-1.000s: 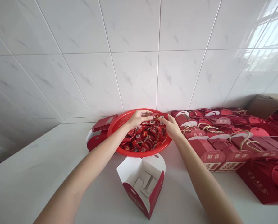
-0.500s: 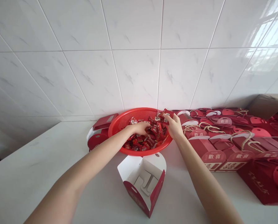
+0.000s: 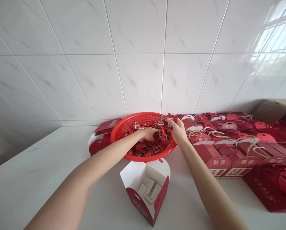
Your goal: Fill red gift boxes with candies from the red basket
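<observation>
My right hand (image 3: 178,130) is closed on red-wrapped candies (image 3: 171,118), holding them over the right rim of a red plastic basket (image 3: 120,126). Inside that basket lies a heap of red-wrapped candies (image 3: 146,149). My left hand (image 3: 149,133) reaches down into the heap with its fingers bent. Whatever those fingers grip is hidden among the wrappers. In front of the basket stands a red gift box (image 3: 139,200) with a white inside. Its top is open, and its folded bottom flaps show with nothing on them.
Rows of red gift boxes (image 3: 219,161) with rope handles fill the right side. A dark red box (image 3: 265,188) with a ribbon stands nearest at right. More red boxes (image 3: 99,143) sit left of the basket. Behind the white table (image 3: 49,166) rises a tiled wall (image 3: 140,80).
My left hand has shifted slightly to the right and deeper among the candies. The right hand keeps its candies at nearly the same spot. The view has tilted up slightly.
</observation>
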### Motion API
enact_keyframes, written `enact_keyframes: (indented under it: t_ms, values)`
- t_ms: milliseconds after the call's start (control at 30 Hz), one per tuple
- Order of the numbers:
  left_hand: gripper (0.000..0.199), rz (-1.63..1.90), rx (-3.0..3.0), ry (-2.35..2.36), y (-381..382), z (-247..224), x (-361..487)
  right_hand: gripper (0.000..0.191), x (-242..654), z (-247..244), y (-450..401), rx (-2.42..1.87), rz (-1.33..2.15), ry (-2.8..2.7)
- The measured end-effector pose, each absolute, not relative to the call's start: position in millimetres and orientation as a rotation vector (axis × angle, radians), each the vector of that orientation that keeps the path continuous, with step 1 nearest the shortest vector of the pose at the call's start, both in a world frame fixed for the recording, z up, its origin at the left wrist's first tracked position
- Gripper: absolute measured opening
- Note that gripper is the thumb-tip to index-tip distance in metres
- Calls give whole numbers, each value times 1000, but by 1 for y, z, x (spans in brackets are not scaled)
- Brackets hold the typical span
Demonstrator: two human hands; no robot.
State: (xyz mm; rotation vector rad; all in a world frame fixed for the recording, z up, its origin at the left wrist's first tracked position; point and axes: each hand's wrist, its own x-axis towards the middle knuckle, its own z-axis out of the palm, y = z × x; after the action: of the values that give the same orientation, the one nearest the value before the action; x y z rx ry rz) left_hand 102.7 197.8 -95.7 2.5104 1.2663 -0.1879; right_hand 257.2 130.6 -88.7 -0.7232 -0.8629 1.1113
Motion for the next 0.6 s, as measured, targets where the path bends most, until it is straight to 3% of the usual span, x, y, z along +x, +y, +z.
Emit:
enact_keyframes:
  t_ms: [333,600]
  values:
    - [39,61,2292,1097,196,-74,93,29,257,-88,129,-717,1114,-862]
    - [25,397,2082,1236,209,-69,75,25,256,-87,130,-719,1113,-832]
